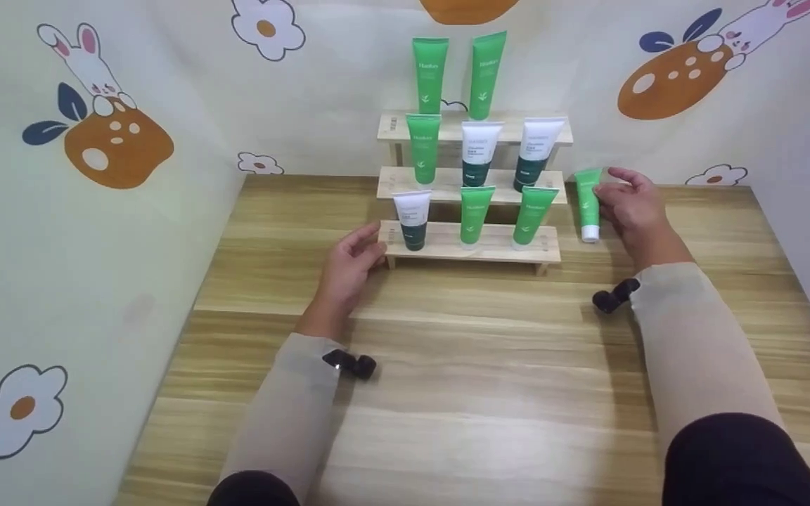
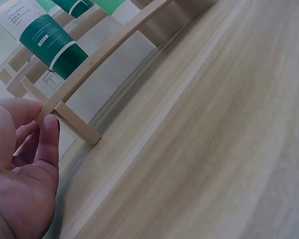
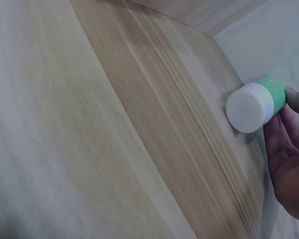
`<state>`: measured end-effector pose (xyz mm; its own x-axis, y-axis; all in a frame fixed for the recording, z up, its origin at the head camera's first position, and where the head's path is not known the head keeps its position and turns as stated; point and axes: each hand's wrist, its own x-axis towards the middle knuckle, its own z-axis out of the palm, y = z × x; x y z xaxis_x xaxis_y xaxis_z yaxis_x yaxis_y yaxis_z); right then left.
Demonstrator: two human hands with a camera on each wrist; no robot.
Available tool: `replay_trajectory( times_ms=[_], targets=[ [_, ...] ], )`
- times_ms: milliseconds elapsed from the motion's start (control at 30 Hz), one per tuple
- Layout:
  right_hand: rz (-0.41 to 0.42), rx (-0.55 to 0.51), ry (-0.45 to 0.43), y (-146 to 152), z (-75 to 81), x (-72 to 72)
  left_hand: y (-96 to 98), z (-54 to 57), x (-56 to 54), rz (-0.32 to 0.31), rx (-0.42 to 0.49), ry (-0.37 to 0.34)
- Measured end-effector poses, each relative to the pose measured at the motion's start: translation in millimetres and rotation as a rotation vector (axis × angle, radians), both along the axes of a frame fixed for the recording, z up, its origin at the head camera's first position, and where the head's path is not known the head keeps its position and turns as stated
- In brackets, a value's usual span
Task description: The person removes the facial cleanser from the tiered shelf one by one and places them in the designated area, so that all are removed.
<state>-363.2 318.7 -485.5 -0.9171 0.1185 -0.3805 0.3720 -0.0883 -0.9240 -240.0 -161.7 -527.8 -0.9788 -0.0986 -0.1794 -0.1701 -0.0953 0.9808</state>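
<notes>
My left hand (image 1: 350,270) pinches the left end of the lowest step of a three-step wooden rack (image 1: 447,251) between thumb and fingers, as the left wrist view shows up close. At the rack's right side, my right hand (image 1: 633,211) grips a green tube (image 1: 588,204) with its white cap (image 3: 249,108) pointing down. On the lowest step stand a white and dark-green tube (image 1: 413,219) and two green tubes (image 1: 474,214). The middle step carries a green tube (image 1: 424,147) and two white and dark-green ones (image 1: 479,151). Two more green tubes (image 1: 429,74) stand on top.
The rack stands on a wood-grain table (image 1: 461,393) near its back edge. Behind it and at the sides rise pale walls (image 1: 335,91) with printed rabbits, oranges and flowers. A small black device (image 1: 616,295) sits on each wrist.
</notes>
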Motion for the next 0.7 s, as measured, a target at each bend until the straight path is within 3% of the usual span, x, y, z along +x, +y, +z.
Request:
replay_trajectory(
  times_ms=[300, 700],
  targets=[
    [-0.027, 0.193, -0.112, -6, -2.9, -12.0, -0.3, 0.8, 0.3, -0.017, -0.030, 0.014],
    [-0.043, 0.173, -0.149, -3, 2.5, -4.6, -0.9, -1.8, 0.7, -0.010, -0.025, 0.019]
  ],
)
